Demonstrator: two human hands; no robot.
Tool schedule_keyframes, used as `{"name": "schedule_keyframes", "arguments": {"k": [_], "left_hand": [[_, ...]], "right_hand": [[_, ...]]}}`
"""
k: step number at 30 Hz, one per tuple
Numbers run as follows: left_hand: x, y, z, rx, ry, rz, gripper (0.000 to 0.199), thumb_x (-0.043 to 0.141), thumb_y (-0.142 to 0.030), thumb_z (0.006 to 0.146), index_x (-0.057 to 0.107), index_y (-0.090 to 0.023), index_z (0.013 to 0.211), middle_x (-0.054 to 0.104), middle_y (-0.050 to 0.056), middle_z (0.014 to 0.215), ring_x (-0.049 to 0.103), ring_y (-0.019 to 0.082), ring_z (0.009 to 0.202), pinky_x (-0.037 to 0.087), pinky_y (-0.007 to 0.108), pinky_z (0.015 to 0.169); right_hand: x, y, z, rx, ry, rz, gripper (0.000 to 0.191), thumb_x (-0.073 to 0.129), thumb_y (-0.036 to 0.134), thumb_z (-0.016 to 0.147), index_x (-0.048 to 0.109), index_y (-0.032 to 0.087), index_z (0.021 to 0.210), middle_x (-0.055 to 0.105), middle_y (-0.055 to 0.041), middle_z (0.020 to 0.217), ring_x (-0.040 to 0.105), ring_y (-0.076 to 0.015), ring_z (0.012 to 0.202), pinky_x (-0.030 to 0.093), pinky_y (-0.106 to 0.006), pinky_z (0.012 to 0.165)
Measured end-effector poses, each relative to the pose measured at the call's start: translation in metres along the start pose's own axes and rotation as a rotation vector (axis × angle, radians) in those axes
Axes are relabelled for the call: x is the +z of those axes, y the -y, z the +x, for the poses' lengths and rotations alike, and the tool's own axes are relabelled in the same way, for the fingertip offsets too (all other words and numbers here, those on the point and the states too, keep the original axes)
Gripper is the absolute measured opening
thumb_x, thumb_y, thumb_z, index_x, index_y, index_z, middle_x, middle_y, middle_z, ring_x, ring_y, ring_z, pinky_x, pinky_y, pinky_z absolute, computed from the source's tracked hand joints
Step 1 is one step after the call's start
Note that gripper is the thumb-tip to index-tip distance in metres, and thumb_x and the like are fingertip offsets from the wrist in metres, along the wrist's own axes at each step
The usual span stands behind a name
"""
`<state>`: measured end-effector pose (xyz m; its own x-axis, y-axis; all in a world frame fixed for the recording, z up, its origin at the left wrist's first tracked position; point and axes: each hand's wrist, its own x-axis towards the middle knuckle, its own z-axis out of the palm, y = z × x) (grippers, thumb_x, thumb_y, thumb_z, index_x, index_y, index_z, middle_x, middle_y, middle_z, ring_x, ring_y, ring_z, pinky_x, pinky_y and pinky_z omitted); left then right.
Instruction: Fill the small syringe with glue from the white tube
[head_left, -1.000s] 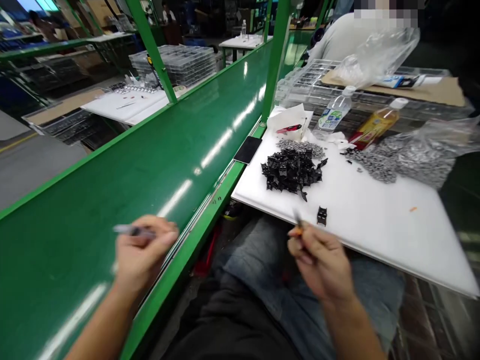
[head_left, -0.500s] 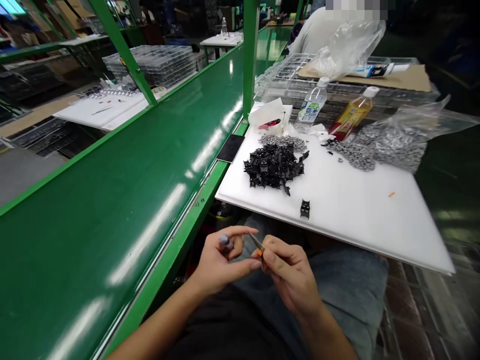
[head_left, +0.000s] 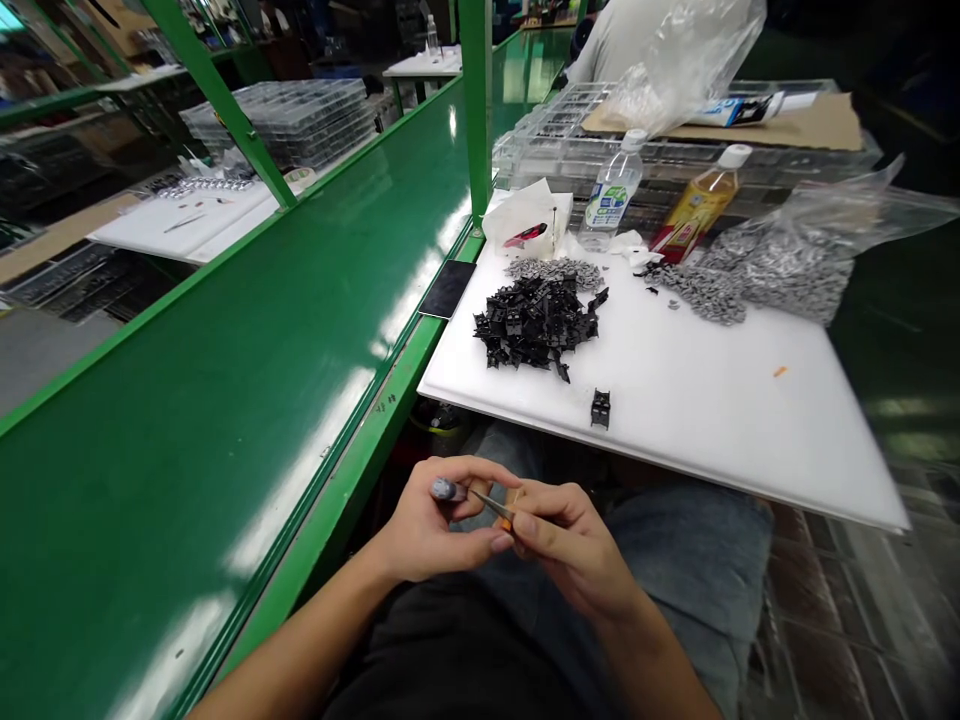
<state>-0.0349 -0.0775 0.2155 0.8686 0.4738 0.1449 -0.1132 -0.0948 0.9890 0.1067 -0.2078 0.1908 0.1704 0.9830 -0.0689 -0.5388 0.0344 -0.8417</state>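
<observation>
My left hand (head_left: pixel 427 525) is closed round a rod-like tool with a rounded grey end (head_left: pixel 448 489); its far part is hidden in my fingers. That hand's thumb and index finger reach to my right hand (head_left: pixel 574 540). Between the thumb and fingers of my right hand is a pinched slim, pointed metal tool (head_left: pixel 491 503), which looks like tweezers, its tip toward my left palm. A small orange piece (head_left: pixel 508 523) shows at the right fingertips. Both hands are above my lap, in front of the white board (head_left: pixel 690 400).
On the board are a heap of black plastic parts (head_left: pixel 532 320), one separate black part (head_left: pixel 601 408), grey small parts (head_left: pixel 705 292), an orange scrap (head_left: pixel 780 371) and two bottles (head_left: pixel 613 190). A green conveyor (head_left: pixel 247 380) runs along the left, with a dark flat tablet-like thing (head_left: pixel 448 289) on its edge.
My hands have come closer together, and my left index finger has lowered to the right fingertips. The pointed metal tool has tilted flatter toward the left. The view has shifted slightly.
</observation>
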Motion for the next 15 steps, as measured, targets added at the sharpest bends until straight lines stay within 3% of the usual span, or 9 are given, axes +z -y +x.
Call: {"name": "schedule_keyframes", "arguments": {"k": [9, 15], "left_hand": [[0.0, 0.0, 0.003, 0.057, 0.012, 0.025, 0.03, 0.087, -0.026, 0.078, 0.078, -0.016, 0.105, 0.034, -0.011, 0.058, 0.029, 0.006, 0.052, 0.029, 0.022, 0.054], [-0.007, -0.001, 0.001, 0.073, -0.023, 0.035, 0.033, 0.088, -0.029, 0.079, 0.078, -0.016, 0.107, 0.036, -0.011, 0.058, 0.029, 0.006, 0.053, 0.027, 0.023, 0.054]], "right_hand": [[-0.003, -0.001, 0.002, 0.022, 0.026, 0.007, 0.028, 0.083, 0.044, 0.088, 0.084, 0.02, 0.074, 0.056, -0.003, 0.071, 0.041, -0.012, 0.063, 0.025, -0.029, 0.054], [-0.016, -0.004, -0.002, -0.01, 0.108, -0.085, 0.025, 0.076, 0.042, 0.096, 0.087, 0.021, 0.089, 0.058, -0.0022, 0.075, 0.043, -0.012, 0.066, 0.03, -0.031, 0.06]]}}
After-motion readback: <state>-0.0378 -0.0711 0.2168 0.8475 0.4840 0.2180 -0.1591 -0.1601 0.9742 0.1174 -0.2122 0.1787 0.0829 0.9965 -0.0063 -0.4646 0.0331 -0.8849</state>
